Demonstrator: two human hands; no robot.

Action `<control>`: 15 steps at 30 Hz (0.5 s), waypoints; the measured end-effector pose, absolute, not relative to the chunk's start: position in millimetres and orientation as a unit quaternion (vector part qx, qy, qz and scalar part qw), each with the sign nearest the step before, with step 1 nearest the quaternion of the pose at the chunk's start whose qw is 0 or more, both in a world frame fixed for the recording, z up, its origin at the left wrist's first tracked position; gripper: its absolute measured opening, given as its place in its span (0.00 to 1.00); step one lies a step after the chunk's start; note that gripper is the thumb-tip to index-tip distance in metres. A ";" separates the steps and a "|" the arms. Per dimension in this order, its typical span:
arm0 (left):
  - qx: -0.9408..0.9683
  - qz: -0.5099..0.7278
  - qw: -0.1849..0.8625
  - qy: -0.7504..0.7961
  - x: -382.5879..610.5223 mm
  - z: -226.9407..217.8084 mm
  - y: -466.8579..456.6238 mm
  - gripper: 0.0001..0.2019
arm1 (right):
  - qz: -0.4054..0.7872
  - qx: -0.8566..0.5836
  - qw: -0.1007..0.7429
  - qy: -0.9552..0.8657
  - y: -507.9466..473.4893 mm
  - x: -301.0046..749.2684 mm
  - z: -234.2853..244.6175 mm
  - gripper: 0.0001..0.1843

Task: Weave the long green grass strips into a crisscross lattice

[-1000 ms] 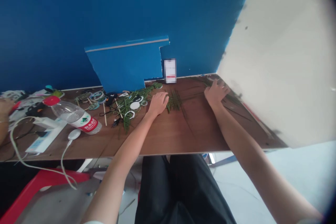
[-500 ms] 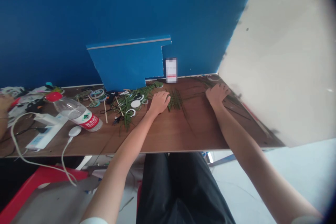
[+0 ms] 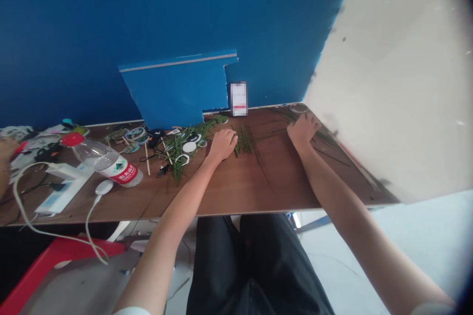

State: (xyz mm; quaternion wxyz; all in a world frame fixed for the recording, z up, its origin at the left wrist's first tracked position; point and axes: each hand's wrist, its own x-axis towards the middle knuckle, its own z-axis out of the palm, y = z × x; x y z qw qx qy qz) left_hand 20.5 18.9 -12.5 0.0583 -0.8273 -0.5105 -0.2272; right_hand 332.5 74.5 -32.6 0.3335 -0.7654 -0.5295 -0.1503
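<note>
On the brown table, my left hand (image 3: 222,145) lies palm down with fingers stretched out, at the left end of a small woven patch of green grass-like strips (image 3: 246,139). The fingertips touch the patch's left edge. Long thin strips run from the patch toward the right. Over there my right hand (image 3: 303,130) rests on more dark green strips (image 3: 327,139), its fingers forward and slightly apart. What lies under its palm is hidden. A heap of loose green strips (image 3: 178,170) is left of my left hand, with white rings and a white disc (image 3: 189,147) on it.
A plastic bottle (image 3: 111,163) with a red cap leans over a white power strip (image 3: 61,196) with cables. A phone-like, blurred card (image 3: 239,99) stands against the blue wall. A blue board (image 3: 177,93) leans there too. Another person's hand (image 3: 6,150) shows far left.
The view has shifted slightly. Both hands stay at nearly the same places on the strips, and my legs have spread a little apart.
</note>
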 end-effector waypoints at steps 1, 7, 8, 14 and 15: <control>-0.827 -0.227 0.059 -0.511 20.4 -12.6 18.8 0.15 | -0.150 -0.758 0.336 -0.538 74.2 332.0 -31.7 0.23; -0.826 -0.236 0.058 -0.509 21.1 -11.4 18.0 0.16 | -0.150 -0.669 0.335 -0.647 66.1 315.5 -15.6 0.26; -0.825 -0.240 0.059 -0.508 21.2 -10.8 17.9 0.17 | -0.149 -0.646 0.334 -0.670 63.9 310.7 -12.5 0.26; -0.824 -0.249 0.077 -0.504 21.8 -8.2 17.9 0.23 | -0.113 -0.455 0.323 -0.822 48.7 274.9 -8.1 0.25; -0.824 -0.246 0.085 -0.504 21.7 -8.0 18.1 0.24 | -0.110 -0.428 0.322 -0.837 45.5 268.3 -8.9 0.24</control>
